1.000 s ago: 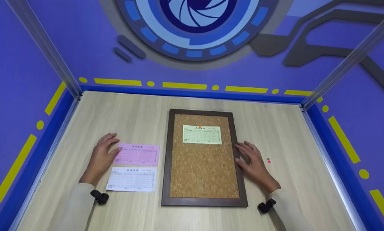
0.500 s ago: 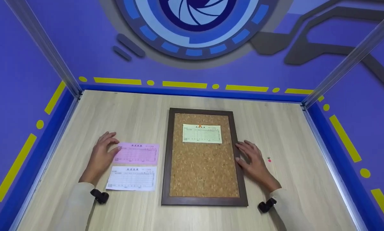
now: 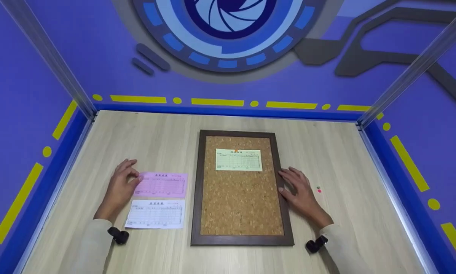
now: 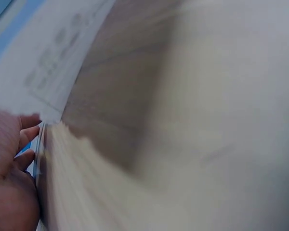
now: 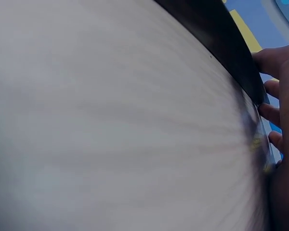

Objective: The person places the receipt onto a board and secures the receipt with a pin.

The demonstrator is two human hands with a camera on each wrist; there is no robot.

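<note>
My left hand [image 3: 119,186] is beside the pink printed slip [image 3: 163,185], with thumb and index finger pinching its left edge. Just below lies a white printed slip [image 3: 155,214]. In the left wrist view the left hand [image 4: 12,178] shows at the left edge. A cork board [image 3: 243,201] in a dark brown frame lies upright to me in the middle of the table. My right hand [image 3: 298,190] rests its thumb and fingertips against the frame's right side, fingers relaxed. A pale green slip [image 3: 238,160] hangs from an orange pin [image 3: 236,151] near the board's top.
A small red pushpin [image 3: 319,191] lies on the wooden table [image 3: 338,160], to the right of my right hand. Blue-purple printed walls [image 3: 228,87] with yellow dashes enclose the table at the back and both sides.
The left index finger has curled down to meet the thumb at the pink slip's edge; earlier they stood apart. The right hand and board stay put. The head view shifts slightly.
</note>
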